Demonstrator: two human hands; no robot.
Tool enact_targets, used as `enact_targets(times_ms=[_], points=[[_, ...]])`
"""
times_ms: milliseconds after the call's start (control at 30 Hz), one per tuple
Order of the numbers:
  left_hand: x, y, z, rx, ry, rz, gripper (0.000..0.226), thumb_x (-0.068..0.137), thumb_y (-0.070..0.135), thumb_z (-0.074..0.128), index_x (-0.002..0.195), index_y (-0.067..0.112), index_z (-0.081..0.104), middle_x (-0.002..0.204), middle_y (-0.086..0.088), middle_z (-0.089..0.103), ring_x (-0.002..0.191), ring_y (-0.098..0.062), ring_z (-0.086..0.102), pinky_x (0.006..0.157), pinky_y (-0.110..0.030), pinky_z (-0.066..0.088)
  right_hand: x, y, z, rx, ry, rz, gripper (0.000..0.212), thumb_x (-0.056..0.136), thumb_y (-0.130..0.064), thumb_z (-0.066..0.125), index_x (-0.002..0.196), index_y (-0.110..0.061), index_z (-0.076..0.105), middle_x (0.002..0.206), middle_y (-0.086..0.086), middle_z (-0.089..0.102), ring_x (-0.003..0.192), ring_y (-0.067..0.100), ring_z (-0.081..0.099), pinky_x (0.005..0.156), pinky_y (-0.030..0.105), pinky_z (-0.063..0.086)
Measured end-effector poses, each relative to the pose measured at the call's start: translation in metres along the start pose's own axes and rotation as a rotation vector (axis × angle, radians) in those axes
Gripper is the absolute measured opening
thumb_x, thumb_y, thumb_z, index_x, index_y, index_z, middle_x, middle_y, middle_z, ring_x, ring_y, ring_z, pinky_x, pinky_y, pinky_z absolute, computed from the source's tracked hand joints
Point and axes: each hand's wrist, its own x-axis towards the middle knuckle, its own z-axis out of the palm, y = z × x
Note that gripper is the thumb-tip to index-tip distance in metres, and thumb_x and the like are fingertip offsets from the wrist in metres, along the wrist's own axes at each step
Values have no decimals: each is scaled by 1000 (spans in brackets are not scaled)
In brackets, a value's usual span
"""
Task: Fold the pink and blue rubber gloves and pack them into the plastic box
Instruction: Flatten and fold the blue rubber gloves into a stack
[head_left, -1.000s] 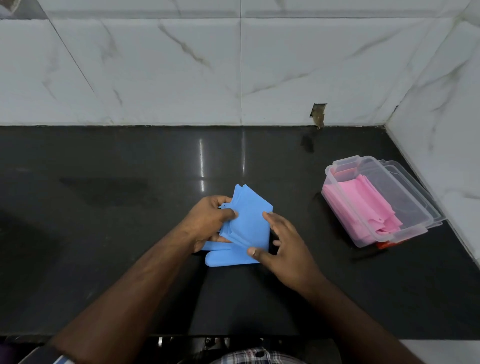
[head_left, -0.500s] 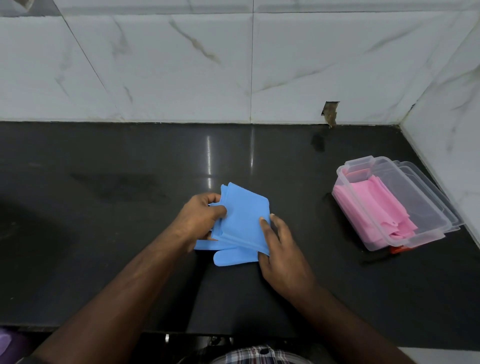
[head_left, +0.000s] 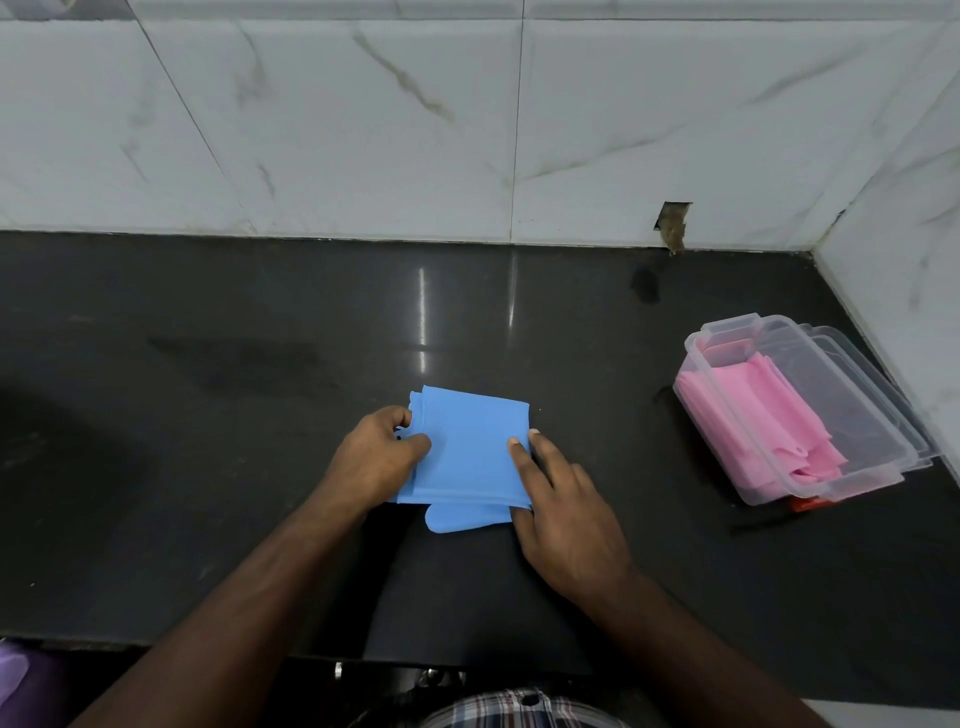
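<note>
The blue rubber gloves (head_left: 470, 452) lie folded into a squarish stack on the black counter, with one glove tip sticking out below the fold. My left hand (head_left: 376, 462) pinches the stack's left edge between thumb and curled fingers. My right hand (head_left: 558, 512) holds the right edge, thumb on top, fingers along the side. The clear plastic box (head_left: 862, 462) stands at the right with the folded pink gloves (head_left: 763, 421) inside it.
The black counter (head_left: 208, 441) runs back to a white marble-tiled wall and a side wall just right of the box. The box's clear lid (head_left: 872, 379) lies under or behind it. Something small and red (head_left: 802, 503) shows at the box's near corner.
The folded blue stack has been turned and laid flatter, squarer to me. My right hand slid from the lower corner up along the right edge. The left hand kept its grip.
</note>
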Motion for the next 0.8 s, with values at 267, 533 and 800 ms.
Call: enact_targets(times_ms=[267,533,800], points=[[3,-9,0,-93,-32,-22,11,86,10,58,95,9,65,85,-4,71,63,-13,66,46,-24,49,-1,-1,0,-45,-14,-12,66,88,-34,51,151,-23,34,155,6,35,103,26,56,79,36,54],[7,-21,-1,-167,0,-43,3,84,7,59,86,8,60,78,0,67,56,-6,60,47,-19,44,-3,1,-2,19,-9,-54,67,94,-50,44,155,-31,22,159,-1,29,112,25,50,92,36,49],[7,-29,-7,-210,-23,-60,33,70,20,57,100,8,65,96,-6,76,89,-28,73,77,-48,59,-5,0,-5,14,-33,-81,70,90,-47,43,155,-34,21,161,-2,26,101,23,49,89,35,47]])
